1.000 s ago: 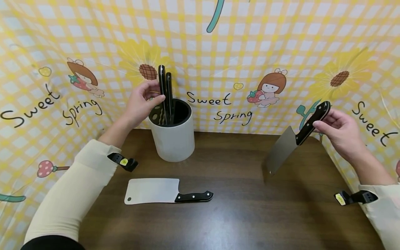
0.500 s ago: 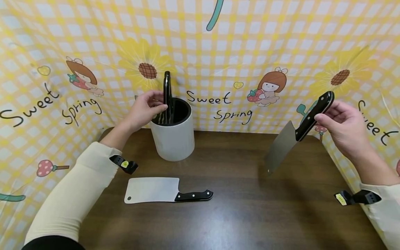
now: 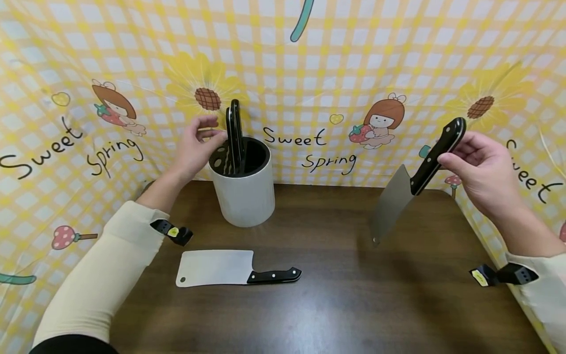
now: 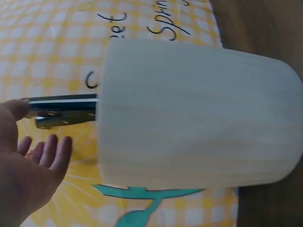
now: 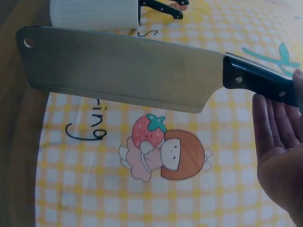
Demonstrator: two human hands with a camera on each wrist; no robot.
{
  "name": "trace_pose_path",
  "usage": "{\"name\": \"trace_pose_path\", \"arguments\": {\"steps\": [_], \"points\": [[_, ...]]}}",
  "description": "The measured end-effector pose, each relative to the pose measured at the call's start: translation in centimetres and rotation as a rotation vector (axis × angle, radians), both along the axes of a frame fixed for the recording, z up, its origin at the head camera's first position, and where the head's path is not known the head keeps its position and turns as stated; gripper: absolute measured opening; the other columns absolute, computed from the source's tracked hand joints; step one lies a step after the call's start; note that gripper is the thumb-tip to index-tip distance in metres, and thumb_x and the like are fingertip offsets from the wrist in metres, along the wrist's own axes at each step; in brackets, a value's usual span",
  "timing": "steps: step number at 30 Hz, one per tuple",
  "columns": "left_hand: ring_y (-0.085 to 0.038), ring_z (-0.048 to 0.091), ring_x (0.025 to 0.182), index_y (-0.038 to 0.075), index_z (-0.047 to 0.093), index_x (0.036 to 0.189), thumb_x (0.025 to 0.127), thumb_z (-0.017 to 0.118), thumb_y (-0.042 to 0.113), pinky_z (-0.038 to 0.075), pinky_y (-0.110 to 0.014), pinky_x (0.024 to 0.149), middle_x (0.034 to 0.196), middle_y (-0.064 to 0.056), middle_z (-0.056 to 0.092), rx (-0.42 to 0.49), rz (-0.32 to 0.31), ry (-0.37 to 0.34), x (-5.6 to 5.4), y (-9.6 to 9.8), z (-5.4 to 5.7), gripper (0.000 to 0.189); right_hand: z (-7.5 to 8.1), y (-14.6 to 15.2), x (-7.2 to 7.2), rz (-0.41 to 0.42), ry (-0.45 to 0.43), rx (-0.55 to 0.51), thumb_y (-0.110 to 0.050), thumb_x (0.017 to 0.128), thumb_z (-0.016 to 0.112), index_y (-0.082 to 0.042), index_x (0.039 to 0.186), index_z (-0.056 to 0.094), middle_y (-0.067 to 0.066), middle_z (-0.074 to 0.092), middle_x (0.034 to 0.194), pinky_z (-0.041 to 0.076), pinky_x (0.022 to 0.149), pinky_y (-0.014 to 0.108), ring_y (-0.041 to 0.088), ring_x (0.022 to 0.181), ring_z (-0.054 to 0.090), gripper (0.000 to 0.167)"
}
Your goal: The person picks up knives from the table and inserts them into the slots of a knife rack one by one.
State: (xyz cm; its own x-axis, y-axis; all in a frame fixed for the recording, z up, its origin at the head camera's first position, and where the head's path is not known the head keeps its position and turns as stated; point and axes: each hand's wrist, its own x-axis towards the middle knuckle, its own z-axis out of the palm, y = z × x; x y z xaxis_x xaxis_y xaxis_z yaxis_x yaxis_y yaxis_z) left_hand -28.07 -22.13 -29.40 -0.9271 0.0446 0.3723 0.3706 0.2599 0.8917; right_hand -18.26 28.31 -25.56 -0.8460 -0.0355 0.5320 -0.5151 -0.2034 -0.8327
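My right hand (image 3: 486, 174) pinches the black riveted handle of a cleaver (image 3: 391, 199), its broad blade tilted down to the left above the table. The right wrist view shows this cleaver (image 5: 123, 66) side-on, the thumb and fingers at its handle. At the back left, a white round knife block (image 3: 243, 201) holds two knives by their blades, their black handles (image 3: 235, 137) standing up side by side. Beside those handles is my left hand (image 3: 196, 147), thumb tip right at one of them. In the left wrist view its fingers (image 4: 59, 156) are spread, apart from the handles.
A second cleaver (image 3: 216, 268) lies flat on the brown wooden table (image 3: 336, 305), in front of the knife block, handle to the right. A yellow checked cloth (image 3: 300, 88) with printed flowers and figures hangs behind and at both sides.
My left hand has lowered a knife deeper into the block, let go of its handle and drawn back a little left. My right hand has risen slightly with the cleaver.
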Motion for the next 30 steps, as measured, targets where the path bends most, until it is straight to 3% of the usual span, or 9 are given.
{"name": "trace_pose_path", "arguments": {"steps": [2, 5, 9, 12, 16, 19, 26, 30], "points": [[-0.016, 0.06, 0.109, -0.001, 0.052, 0.134, 0.098, 0.065, 0.008, 0.054, -0.018, 0.084, 0.129, -0.011, 0.053, 0.112, 0.012, 0.058, 0.3, 0.4, 0.7, 0.039, 0.3, -0.5, 0.0, -0.005, -0.008, 0.023, 0.022, 0.088, 0.063, 0.009, 0.101, 0.069, 0.012, 0.074, 0.091, 0.056, 0.059, 0.017, 0.015, 0.08, 0.071, 0.02], [-0.017, 0.062, 0.097, 0.0, 0.059, 0.122, 0.096, 0.064, 0.0, 0.056, -0.021, 0.078, 0.116, -0.009, 0.054, 0.27, -0.005, 0.155, 1.0, 1.4, 1.9, 0.027, 0.6, -1.4, -0.1, -0.006, -0.007, 0.057, 0.021, 0.088, 0.064, 0.007, 0.1, 0.07, 0.01, 0.075, 0.09, 0.057, 0.064, 0.017, 0.014, 0.08, 0.071, 0.019], [-0.019, 0.063, 0.09, 0.002, 0.062, 0.114, 0.096, 0.062, -0.005, 0.058, -0.025, 0.075, 0.11, -0.012, 0.056, 0.35, -0.055, 0.255, 2.1, 3.2, 3.3, 0.02, 0.9, -2.8, -0.2, -0.005, 0.008, 0.094, 0.021, 0.086, 0.067, 0.005, 0.098, 0.07, 0.008, 0.074, 0.087, 0.058, 0.071, 0.019, 0.013, 0.078, 0.07, 0.02], [-0.021, 0.065, 0.092, 0.002, 0.061, 0.115, 0.096, 0.061, -0.006, 0.059, -0.027, 0.076, 0.111, -0.011, 0.058, 0.325, -0.127, 0.271, 3.2, 4.8, 4.0, 0.021, 1.0, -3.8, -0.1, -0.012, 0.026, 0.115, 0.019, 0.085, 0.07, 0.004, 0.097, 0.071, 0.007, 0.072, 0.084, 0.059, 0.07, 0.02, 0.013, 0.075, 0.068, 0.019], [-0.024, 0.065, 0.097, 0.003, 0.06, 0.118, 0.096, 0.062, -0.004, 0.059, -0.03, 0.081, 0.114, -0.008, 0.06, 0.273, -0.245, 0.233, 4.7, 6.8, 4.5, 0.023, 1.1, -4.8, 0.1, -0.01, 0.045, 0.147, 0.017, 0.084, 0.073, 0.005, 0.097, 0.071, 0.008, 0.07, 0.083, 0.059, 0.071, 0.021, 0.014, 0.074, 0.068, 0.018], [-0.023, 0.066, 0.098, 0.002, 0.06, 0.121, 0.097, 0.062, -0.003, 0.058, -0.031, 0.084, 0.115, -0.008, 0.061, 0.24, -0.297, 0.204, 5.4, 8.3, 4.5, 0.024, 1.2, -5.5, 0.3, 0.004, 0.05, 0.168, 0.017, 0.084, 0.073, 0.005, 0.097, 0.071, 0.008, 0.07, 0.083, 0.059, 0.072, 0.022, 0.014, 0.074, 0.067, 0.018], [-0.03, 0.066, 0.1, -0.009, 0.056, 0.123, 0.096, 0.063, -0.006, 0.059, -0.035, 0.089, 0.113, -0.018, 0.061, 0.19, -0.384, 0.145, 6.5, 11.9, 3.8, 0.028, 1.2, -7.2, 0.4, 0.02, 0.044, 0.144, 0.015, 0.085, 0.073, 0.002, 0.098, 0.071, 0.006, 0.07, 0.084, 0.059, 0.072, 0.023, 0.014, 0.076, 0.066, 0.018], [-0.029, 0.065, 0.104, -0.008, 0.057, 0.124, 0.096, 0.065, -0.004, 0.057, -0.037, 0.093, 0.116, -0.018, 0.063, 0.136, -0.441, 0.107, 7.2, 13.8, 3.3, 0.029, 1.1, -8.1, 0.3, 0.02, 0.049, 0.155, 0.013, 0.086, 0.074, 0.002, 0.098, 0.071, 0.007, 0.069, 0.084, 0.059, 0.072, 0.024, 0.014, 0.075, 0.066, 0.016]]}}
